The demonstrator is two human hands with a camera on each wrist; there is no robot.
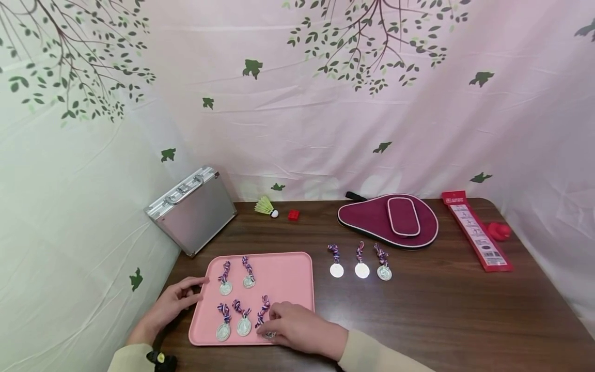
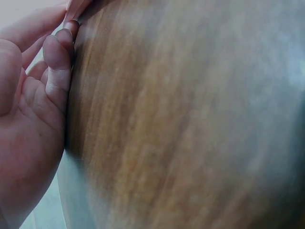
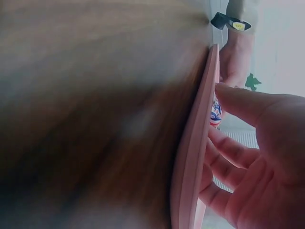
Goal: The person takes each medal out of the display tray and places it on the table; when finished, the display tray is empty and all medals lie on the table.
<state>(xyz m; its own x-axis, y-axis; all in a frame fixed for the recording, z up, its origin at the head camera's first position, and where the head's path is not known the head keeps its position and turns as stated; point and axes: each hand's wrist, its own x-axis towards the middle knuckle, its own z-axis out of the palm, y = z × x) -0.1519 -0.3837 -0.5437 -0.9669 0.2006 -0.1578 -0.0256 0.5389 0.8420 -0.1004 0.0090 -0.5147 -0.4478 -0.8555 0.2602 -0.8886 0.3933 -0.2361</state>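
A pink tray (image 1: 283, 274) lies on the brown table with several silver medals on it, each with a knotted red, white and blue ribbon. At its left rim rests my left hand (image 1: 175, 300), fingers extended and touching the edge. My right hand (image 1: 302, 328) is over the tray's lower right part, thumb and fingers around a medal (image 1: 269, 335) whose disc they partly cover. Its ribbon (image 3: 216, 112) shows between thumb and fingers in the right wrist view. Two medals sit side by side to its left, including the middle one (image 1: 244, 326); two more (image 1: 225, 288) lie farther back.
Three medals (image 1: 362, 270) lie in a row right of the tray. Behind stand a silver case (image 1: 200, 212), a shuttlecock (image 1: 267, 206), a red toy brick (image 1: 293, 215) and a maroon paddle case (image 1: 372, 217). A red package (image 1: 479, 232) and a red rubber duck (image 1: 499, 231) are far right.
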